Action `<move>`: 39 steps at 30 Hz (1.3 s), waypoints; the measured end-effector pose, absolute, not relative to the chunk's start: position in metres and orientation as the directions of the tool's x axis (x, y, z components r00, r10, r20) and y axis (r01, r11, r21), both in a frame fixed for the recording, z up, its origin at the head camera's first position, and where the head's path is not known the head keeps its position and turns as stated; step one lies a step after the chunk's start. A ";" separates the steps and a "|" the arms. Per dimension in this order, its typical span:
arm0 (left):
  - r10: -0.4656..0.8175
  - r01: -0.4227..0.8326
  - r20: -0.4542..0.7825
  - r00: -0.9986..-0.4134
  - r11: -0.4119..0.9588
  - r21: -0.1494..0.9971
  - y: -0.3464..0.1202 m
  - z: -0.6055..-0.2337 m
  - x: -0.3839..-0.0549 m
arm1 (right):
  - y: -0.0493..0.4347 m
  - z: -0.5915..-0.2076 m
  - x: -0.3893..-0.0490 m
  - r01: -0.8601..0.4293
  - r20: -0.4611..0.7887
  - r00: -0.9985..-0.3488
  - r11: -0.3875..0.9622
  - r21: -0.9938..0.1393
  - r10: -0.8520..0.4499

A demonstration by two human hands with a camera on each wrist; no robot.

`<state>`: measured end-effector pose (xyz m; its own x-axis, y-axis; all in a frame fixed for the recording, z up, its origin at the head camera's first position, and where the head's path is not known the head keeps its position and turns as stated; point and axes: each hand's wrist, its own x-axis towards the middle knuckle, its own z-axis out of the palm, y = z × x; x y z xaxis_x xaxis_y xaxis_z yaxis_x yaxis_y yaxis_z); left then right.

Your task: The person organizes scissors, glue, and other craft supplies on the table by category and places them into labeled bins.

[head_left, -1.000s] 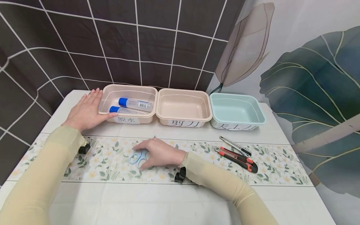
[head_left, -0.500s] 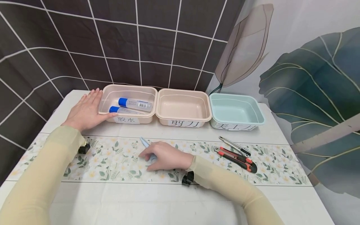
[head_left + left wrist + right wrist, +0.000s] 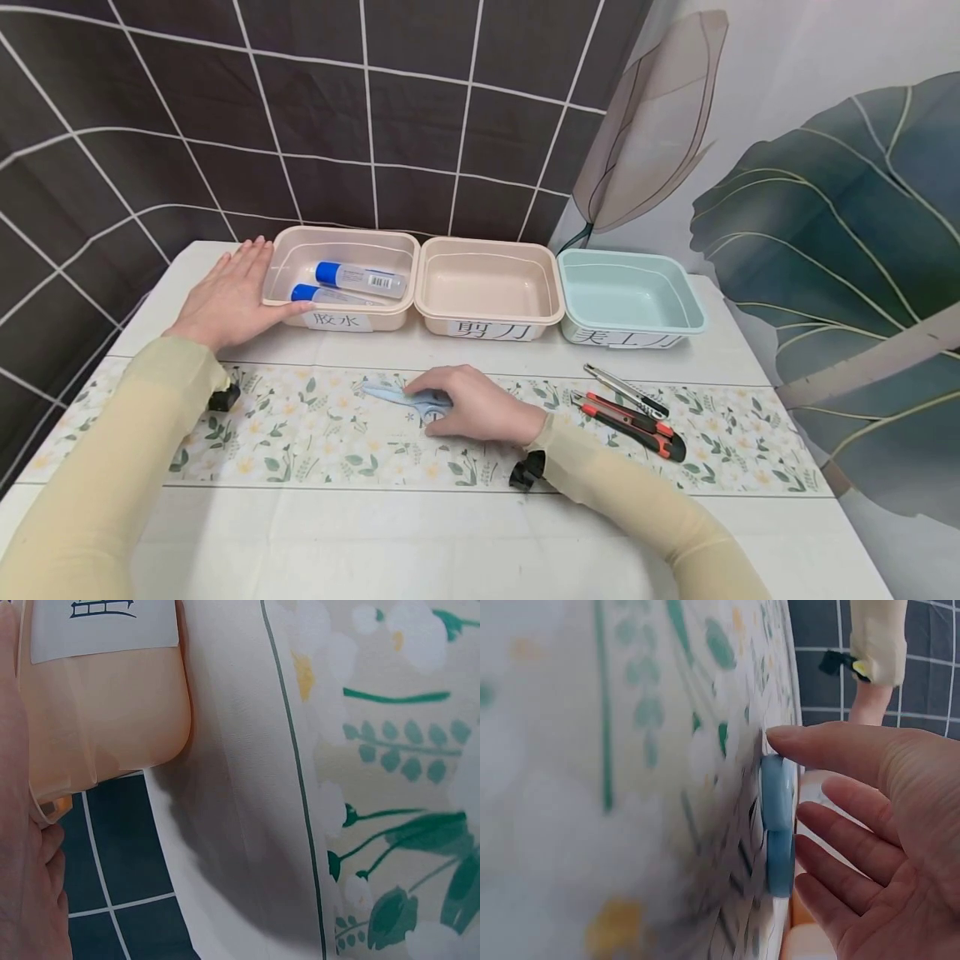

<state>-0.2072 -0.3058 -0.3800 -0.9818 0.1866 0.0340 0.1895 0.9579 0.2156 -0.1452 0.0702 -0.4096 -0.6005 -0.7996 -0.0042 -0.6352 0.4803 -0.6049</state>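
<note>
right hand (image 3: pixel 480 406) lies flat on the blue scissors (image 3: pixel 397 393), fingers loosely spread, not gripping. left hand (image 3: pixel 228 293) rests open against the glue bin (image 3: pixel 341 312).

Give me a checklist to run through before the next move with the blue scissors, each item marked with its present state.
1. Right hand on the blue scissors: ok, fingers rest on the handle end.
2. Firm grip on the scissors: cannot tell; the right wrist view shows fingers only loosely curved.
3. Scissors lifted off the floral runner: not ok, they lie flat.
4. Middle tray free of contents: ok.
5. Left hand steadying the glue tray: ok, thumb touches its front.
6. Utility knives apart from the right hand: ok.
</note>
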 end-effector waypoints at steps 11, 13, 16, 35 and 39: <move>0.183 0.186 0.037 -0.982 0.958 0.216 -0.306 -0.380 -0.207 | 0.088 -0.411 -0.155 -0.608 -0.017 -0.658 0.544 -0.578 -0.753; 0.181 0.184 0.036 -0.983 0.959 0.216 -0.306 -0.379 -0.207 | 0.088 -0.410 -0.156 -0.612 -0.027 -0.658 0.555 -0.563 -0.753; 0.178 0.181 0.034 -0.983 0.959 0.217 -0.305 -0.379 -0.207 | 0.087 -0.409 -0.159 -0.629 -0.041 -0.653 0.572 -0.527 -0.756; 0.187 0.189 0.027 -0.982 0.960 0.209 -0.306 -0.381 -0.208 | 0.087 -0.386 -0.163 -0.761 -0.145 -0.564 0.580 -0.292 -0.813; 0.185 0.186 0.025 -0.982 0.960 0.210 -0.306 -0.380 -0.208 | 0.094 -0.382 -0.164 -0.758 -0.132 -0.572 0.582 -0.295 -0.810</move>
